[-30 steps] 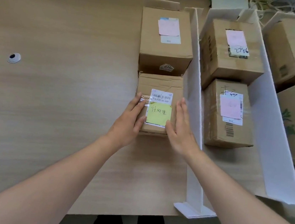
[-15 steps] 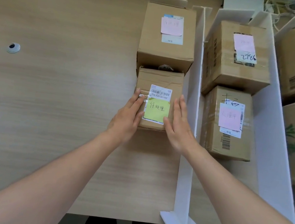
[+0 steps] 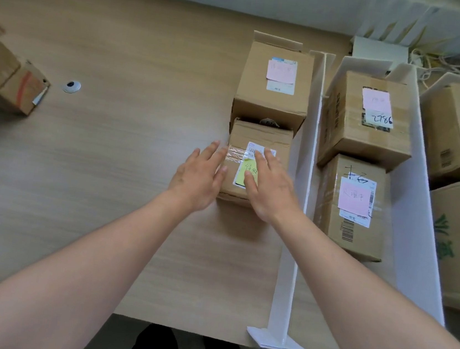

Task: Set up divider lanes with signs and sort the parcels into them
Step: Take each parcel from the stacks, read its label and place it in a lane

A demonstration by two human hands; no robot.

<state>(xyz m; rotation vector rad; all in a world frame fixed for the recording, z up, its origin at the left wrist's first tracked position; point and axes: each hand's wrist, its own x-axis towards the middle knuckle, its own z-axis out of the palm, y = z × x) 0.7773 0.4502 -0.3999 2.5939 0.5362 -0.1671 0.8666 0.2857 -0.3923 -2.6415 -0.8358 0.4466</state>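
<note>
Yellow-noted parcel [image 3: 259,137] left of white divider [image 3: 295,211].

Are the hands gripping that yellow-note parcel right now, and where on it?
Nothing is gripped. Both the left hand and the right hand are open with straight fingers over the yellow-note parcel; whether they touch it cannot be told.

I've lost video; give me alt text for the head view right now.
Both hands, left hand and right hand, lie open over the small parcel with a yellow note, which sits left of the white divider, just in front of a bigger box with a pink note. More boxes fill the lanes to the right.
</note>
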